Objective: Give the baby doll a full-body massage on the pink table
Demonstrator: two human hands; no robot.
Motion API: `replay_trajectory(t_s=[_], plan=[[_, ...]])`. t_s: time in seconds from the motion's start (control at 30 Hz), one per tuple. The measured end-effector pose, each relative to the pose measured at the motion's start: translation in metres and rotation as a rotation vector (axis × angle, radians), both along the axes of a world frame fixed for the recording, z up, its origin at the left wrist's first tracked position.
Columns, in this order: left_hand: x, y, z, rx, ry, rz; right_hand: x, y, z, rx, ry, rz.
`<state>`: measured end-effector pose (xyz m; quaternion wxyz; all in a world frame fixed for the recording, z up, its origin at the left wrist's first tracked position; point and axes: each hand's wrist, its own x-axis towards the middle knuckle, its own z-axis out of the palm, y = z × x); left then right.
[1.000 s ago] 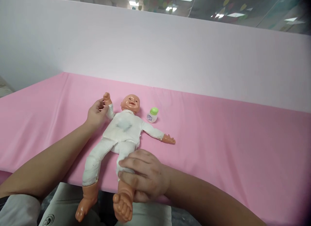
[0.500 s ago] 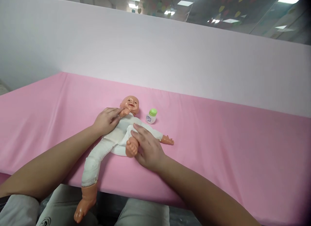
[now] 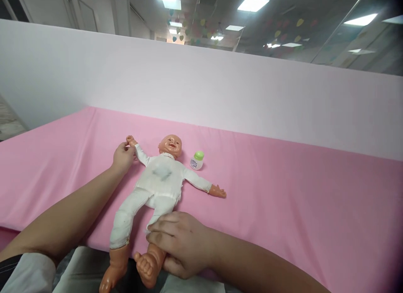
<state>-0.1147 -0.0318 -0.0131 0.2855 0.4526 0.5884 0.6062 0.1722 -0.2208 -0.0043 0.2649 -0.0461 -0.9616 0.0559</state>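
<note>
On the pink sheet (image 3: 283,209) right in front of me there's a baby doll (image 3: 159,181) lying flat on its back, head pointing away toward the white partition (image 3: 220,87), feet hanging over the near edge. It's in a white one-piece suit with a faint greyish smudge on the chest.

My left hand (image 3: 123,156) is up at the doll's outstretched arm, fingers curled in and pinching the little plastic hand, so that arm sticks up and out to the side. My right hand (image 3: 179,244) is down at the near edge, wrapped around the doll's lower leg just above the foot, fingers pressed together over the top of it, thumb tucked underneath where I can't really see it. The other leg lies loose beside it, bare foot dangling past the edge.

The doll's free arm is stretched out flat on the sheet, palm open. Just beside the head, not touching it, stands a small white bottle (image 3: 197,160) with a green cap, upright.
</note>
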Motion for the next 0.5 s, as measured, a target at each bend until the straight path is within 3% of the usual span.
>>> replay_trajectory(t_s=[0.13,0.3,0.4,0.5], plan=[[0.023,-0.025,0.012,0.154,0.282,-0.076,0.006,0.002,0.012,0.119,0.280,-0.009],[0.041,-0.040,0.017,0.359,0.798,-0.381,0.022,0.019,0.015,0.207,0.470,-0.259],[0.044,-0.036,0.014,0.420,0.965,-0.498,0.027,0.038,0.010,0.069,0.412,-0.477],[0.045,-0.033,0.010,0.410,0.977,-0.505,0.030,0.051,0.006,-0.169,0.276,-0.647]])
